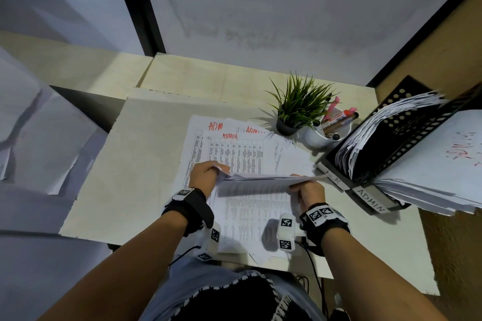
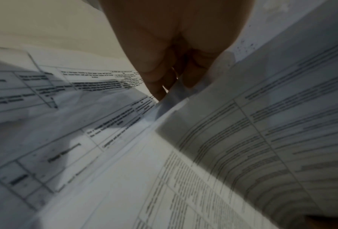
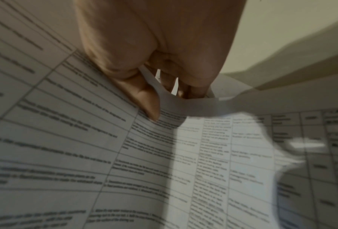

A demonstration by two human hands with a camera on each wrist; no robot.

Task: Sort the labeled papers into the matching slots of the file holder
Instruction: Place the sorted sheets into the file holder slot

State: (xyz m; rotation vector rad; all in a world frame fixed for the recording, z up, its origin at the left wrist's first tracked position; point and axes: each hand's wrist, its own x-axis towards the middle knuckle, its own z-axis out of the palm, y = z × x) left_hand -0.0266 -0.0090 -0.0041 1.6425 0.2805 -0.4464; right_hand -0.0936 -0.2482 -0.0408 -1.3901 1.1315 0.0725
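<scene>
A thin stack of printed sheets [image 1: 260, 178] hangs almost edge-on above the desk, held at both ends. My left hand [image 1: 208, 176] grips its left end, and my right hand [image 1: 306, 191] pinches its right end. In the left wrist view the fingers [image 2: 160, 74] curl around the held sheets [image 2: 262, 124]; in the right wrist view the thumb [image 3: 144, 99] presses the sheet [image 3: 66, 139]. More papers marked ADMIN in red [image 1: 229, 143] lie flat underneath. The black file holder [image 1: 386, 148], with slots tagged HR and ADMIN [image 1: 371, 200], stands at the right, stuffed with papers.
A small potted plant [image 1: 297, 109] and a white cup of pens [image 1: 328, 130] stand between the flat papers and the holder. A loose sheet with red writing [image 1: 459, 154] lies over the holder's right side. The desk edge [image 1: 156, 240] runs near my body.
</scene>
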